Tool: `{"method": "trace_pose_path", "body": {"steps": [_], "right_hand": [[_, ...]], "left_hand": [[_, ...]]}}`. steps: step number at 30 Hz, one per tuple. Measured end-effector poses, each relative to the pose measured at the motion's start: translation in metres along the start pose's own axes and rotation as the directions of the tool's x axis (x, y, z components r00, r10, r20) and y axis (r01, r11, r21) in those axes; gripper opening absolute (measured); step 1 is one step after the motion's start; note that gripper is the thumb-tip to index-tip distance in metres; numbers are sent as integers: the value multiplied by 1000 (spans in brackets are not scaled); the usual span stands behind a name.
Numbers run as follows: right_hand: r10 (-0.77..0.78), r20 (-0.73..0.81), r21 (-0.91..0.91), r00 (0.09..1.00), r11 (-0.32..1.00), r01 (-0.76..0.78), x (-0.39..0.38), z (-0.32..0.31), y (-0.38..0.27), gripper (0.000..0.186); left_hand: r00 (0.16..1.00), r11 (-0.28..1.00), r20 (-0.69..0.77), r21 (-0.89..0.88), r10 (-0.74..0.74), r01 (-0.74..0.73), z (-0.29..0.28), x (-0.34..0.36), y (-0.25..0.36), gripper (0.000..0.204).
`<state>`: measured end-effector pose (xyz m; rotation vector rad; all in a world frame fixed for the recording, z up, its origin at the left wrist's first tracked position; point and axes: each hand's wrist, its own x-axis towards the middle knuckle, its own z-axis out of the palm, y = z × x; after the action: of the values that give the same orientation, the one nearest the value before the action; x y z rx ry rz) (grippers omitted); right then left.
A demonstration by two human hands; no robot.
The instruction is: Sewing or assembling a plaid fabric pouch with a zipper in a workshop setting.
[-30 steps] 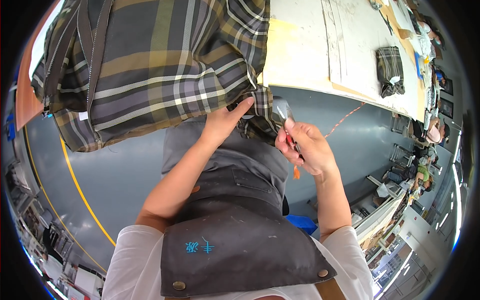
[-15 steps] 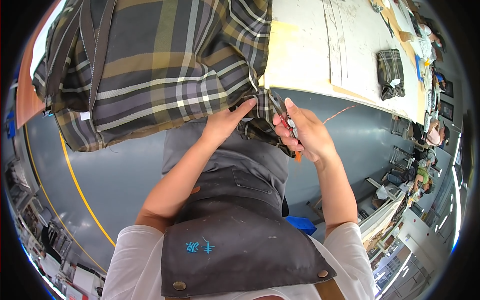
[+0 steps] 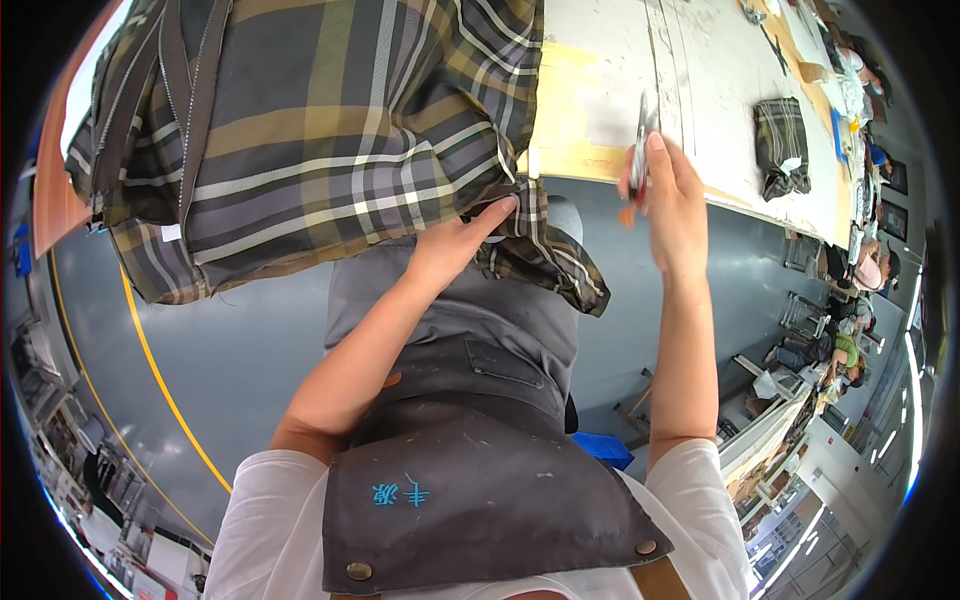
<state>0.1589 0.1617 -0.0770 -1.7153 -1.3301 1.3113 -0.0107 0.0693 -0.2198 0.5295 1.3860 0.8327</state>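
Observation:
A large piece of plaid fabric (image 3: 300, 110) in dark grey, olive, brown and white lies over the table's near edge on the left. My left hand (image 3: 446, 246) is closed on its lower right edge, thumb on top; the other fingers are hidden under the cloth. A narrow plaid flap (image 3: 556, 262) hangs down beyond that hand. My right hand (image 3: 680, 215), over the table's near edge to the right, grips small thread snips (image 3: 645, 120) with red on the handle. The blades point away from me and are blurred. An orange tail (image 3: 627, 216) dangles below the snips.
Dark zipper tapes (image 3: 190, 120) lie on the fabric at the left. A small folded plaid bundle (image 3: 782, 148) rests on the pale worktable (image 3: 600, 95). Scissors (image 3: 774, 52) lie farther back. A blue bin (image 3: 603, 450) stands on the floor; people sit at benches on the far right.
My right hand has moved away from the fabric, up and to the right over the table edge, carrying the snips. My left hand stays on the cloth; the flap now shows more fully.

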Motion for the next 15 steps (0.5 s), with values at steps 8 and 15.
{"method": "trace_pose_path", "body": {"steps": [8, 15], "right_hand": [[-220, 253, -311, 942, 904, 294, -39, 22, 23, 30], [-200, 305, -495, 931, 802, 334, -71, 32, 44, 25]], "left_hand": [[949, 881, 315, -447, -4, 153, -1, -5, 29, 40], [891, 818, 436, -553, 126, 155, 8, 7, 21, 22]]}}
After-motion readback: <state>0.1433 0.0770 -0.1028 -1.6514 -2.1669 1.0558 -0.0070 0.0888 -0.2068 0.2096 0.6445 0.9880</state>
